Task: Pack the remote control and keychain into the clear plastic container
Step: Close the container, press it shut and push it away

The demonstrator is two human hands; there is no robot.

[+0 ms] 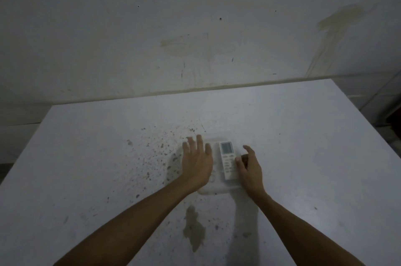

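Observation:
A clear plastic container (213,189) lies flat on the white table (303,135), hard to make out against it. The white remote control (227,160) lies lengthwise inside it, display end away from me. My left hand (196,161) rests palm down on the container's left part, fingers spread. My right hand (249,168) is at the remote's right side, its thumb against the remote's edge. A small dark thing, apparently the keychain (245,158), sits between that thumb and the curled fingers, mostly hidden.
The table carries brown specks left of the container and a brown stain (194,229) near me. Its far edge meets a stained white wall (195,27). The table's right edge drops off toward a tiled floor (388,100).

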